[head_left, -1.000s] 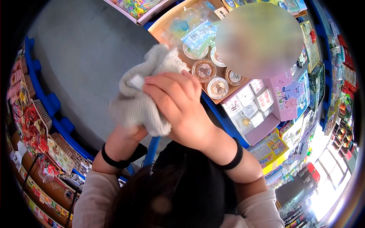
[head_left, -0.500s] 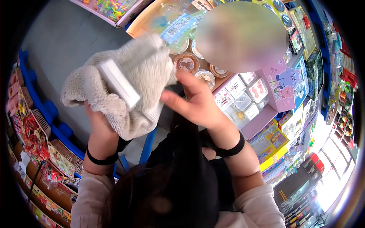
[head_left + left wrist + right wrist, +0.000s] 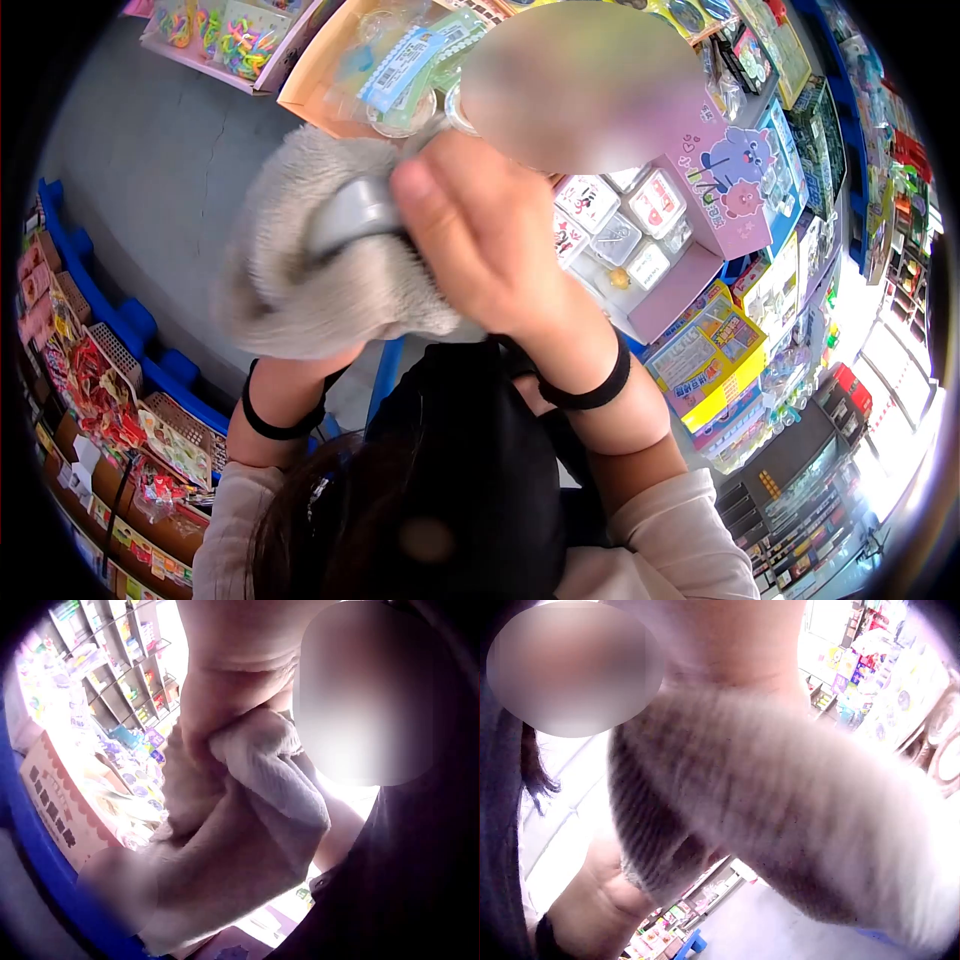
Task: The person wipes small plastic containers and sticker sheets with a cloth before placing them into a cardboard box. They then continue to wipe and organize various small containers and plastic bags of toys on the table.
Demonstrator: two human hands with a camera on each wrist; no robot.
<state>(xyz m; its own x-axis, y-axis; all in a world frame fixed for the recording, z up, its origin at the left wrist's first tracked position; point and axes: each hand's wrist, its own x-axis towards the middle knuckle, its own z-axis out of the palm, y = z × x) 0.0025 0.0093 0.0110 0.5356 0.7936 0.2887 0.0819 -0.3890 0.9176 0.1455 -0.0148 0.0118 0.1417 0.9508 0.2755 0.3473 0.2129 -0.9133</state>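
A light grey towel [image 3: 300,200] is bunched up in front of the body in the head view. A shiny white-silver box-shaped thing [image 3: 355,215] lies in its folds, one end showing beside the right thumb. My right hand [image 3: 490,225] grips the towel's right side, blurred, its thumb over the edge of that thing. From below, my left hand [image 3: 225,705] holds the towel; the cloth covers its fingers in the head view. In the right wrist view the hanging towel [image 3: 780,802] fills the middle.
Past the towel stands an orange box [image 3: 310,90] with lidded tubs and bagged goods. A purple box [image 3: 685,290] of small square packs and a yellow box [image 3: 715,375] are at the right. At far left, a blue-edged shelf [image 3: 120,310] holds baskets of snacks.
My right hand came off the towel half a second ago, leaving the white thing exposed, and is now back on it. The towel has folded up around that thing.
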